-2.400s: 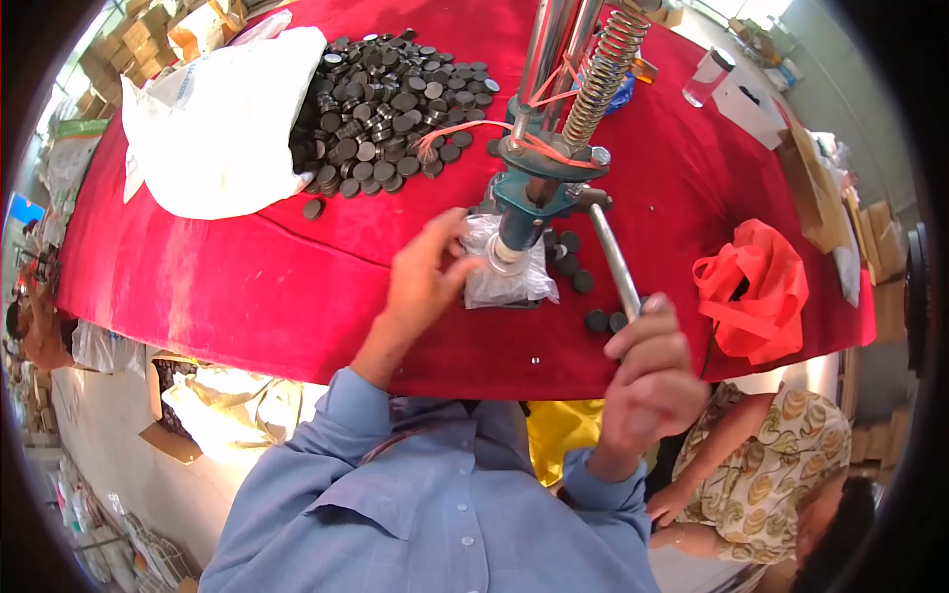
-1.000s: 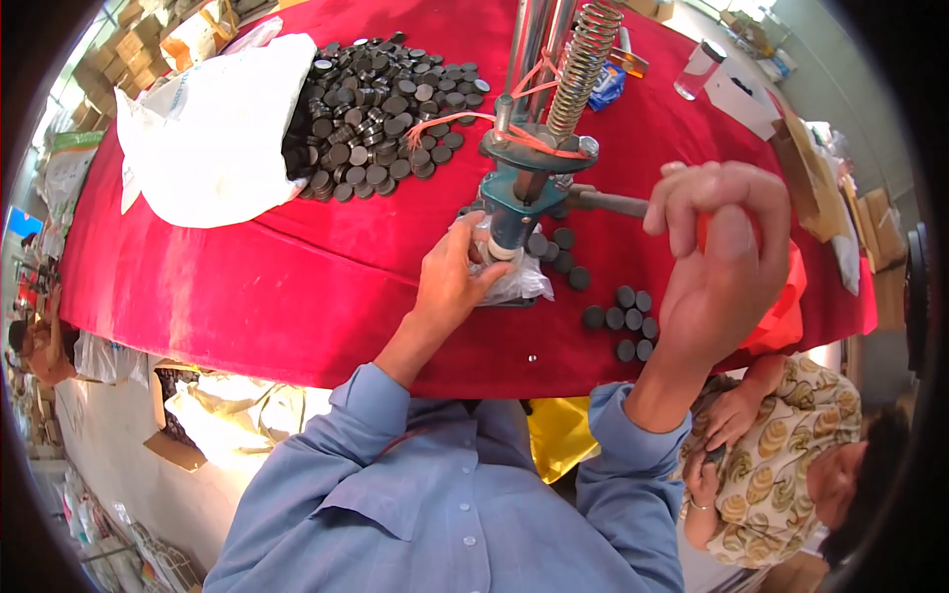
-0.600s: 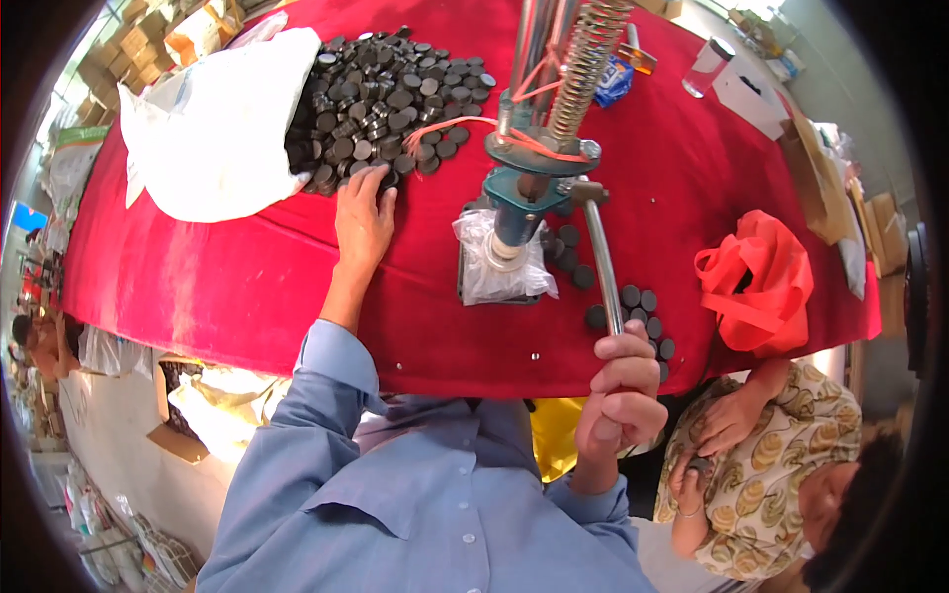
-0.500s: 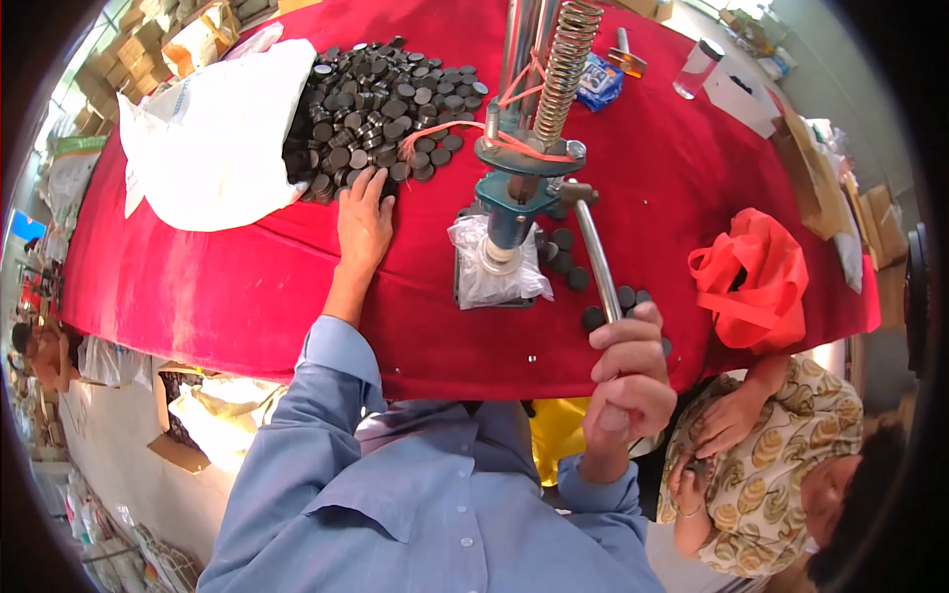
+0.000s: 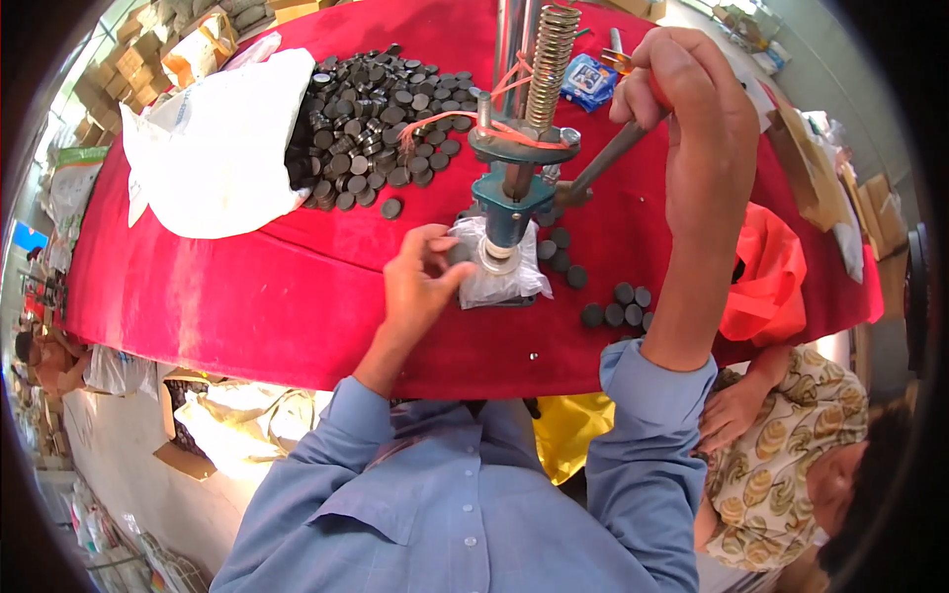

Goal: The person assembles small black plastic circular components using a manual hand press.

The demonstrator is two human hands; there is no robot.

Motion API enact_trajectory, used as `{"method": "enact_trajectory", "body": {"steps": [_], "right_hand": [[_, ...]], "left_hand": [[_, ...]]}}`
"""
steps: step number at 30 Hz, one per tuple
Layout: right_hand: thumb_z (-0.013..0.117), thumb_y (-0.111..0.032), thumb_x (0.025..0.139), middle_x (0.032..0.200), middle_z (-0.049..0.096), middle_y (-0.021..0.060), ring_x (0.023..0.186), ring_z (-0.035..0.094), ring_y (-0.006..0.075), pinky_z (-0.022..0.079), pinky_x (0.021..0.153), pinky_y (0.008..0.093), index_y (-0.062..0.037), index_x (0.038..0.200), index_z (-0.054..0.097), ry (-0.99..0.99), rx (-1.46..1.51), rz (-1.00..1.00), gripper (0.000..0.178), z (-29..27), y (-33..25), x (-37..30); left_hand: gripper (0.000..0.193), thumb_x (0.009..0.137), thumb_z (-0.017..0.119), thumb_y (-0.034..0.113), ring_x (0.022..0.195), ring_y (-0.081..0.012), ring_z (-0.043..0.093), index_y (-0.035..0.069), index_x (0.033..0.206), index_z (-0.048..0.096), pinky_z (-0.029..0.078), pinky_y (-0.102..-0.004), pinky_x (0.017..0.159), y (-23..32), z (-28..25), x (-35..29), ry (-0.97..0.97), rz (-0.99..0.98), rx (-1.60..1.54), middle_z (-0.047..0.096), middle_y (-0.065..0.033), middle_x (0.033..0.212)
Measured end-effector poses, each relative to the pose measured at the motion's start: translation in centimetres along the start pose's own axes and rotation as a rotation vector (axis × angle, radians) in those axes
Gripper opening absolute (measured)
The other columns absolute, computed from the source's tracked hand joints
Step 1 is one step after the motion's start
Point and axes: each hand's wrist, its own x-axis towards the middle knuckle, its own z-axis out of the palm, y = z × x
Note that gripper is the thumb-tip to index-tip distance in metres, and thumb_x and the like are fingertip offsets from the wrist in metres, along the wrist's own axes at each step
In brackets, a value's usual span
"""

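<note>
A person's left hand (image 5: 413,287), near center frame, pinches a black disc (image 5: 459,253) beside a teal press (image 5: 508,210); the right hand (image 5: 704,114), upper right, grips its metal lever (image 5: 607,158).

The lever (image 5: 611,158) is smooth metal (the tablecloth (image 5: 227,306), matt cloth).

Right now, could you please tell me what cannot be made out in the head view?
All in the head view:
Steel posts: tops cut off by the upper edge.
Lever: outer end hidden inside the right hand.
Dark disc: partly covered by the left hand.
Red bag: left part behind the right forearm.
White sack: inside hidden by its own wall.
</note>
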Motion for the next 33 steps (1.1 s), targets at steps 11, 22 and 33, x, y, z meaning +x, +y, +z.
{"method": "enact_trajectory", "body": {"steps": [11, 22, 33], "right_hand": [[0.057, -0.014, 0.098, 0.071, 0.052, 0.0022, 0.065, 0.056, 0.0142, 0.048, 0.075, 0.0343, -0.0002, 0.097, 0.058, 0.127, -0.059, -0.114, 0.014, 1.2, -1.0, -7.4], [0.062, -0.042, 0.1, 0.073, 0.056, 0.0052, 0.079, 0.064, 0.0283, 0.041, 0.094, 0.0517, -0.0117, 0.089, 0.052, 0.193, -0.184, -0.237, 0.034, 2.1, 1.3, -20.3], [0.054, -0.015, 0.1, 0.072, 0.05, 0.005, 0.067, 0.052, 0.0154, 0.046, 0.068, 0.0302, 0.0015, 0.097, 0.057, 0.043, -0.134, -0.046, 0.017, 0.9, -1.5, -4.6]], "left_hand": [[0.074, 0.069, 0.094, 0.012, 0.065, -0.0145, 0.061, 0.004, 0.13, 0.052, 0.054, -0.03, 0.061, 2.4, 3.7, 1.1, -0.065, -0.027, 0.128, 0.073, -0.0088, 0.102], [0.03, 0.081, 0.08, 0.01, 0.095, -0.0309, 0.065, 0.002, 0.107, 0.069, 0.056, -0.0394, 0.079, -6.2, -5.7, 4.9, 0.15, 0.394, 0.699, 0.066, -0.0148, 0.116], [0.035, 0.076, 0.086, 0.007, 0.069, -0.0104, 0.063, 0.005, 0.102, 0.064, 0.053, -0.0278, 0.062, -0.2, -3.0, 1.7, 0.078, 0.053, 0.152, 0.071, -0.0043, 0.088]]}}
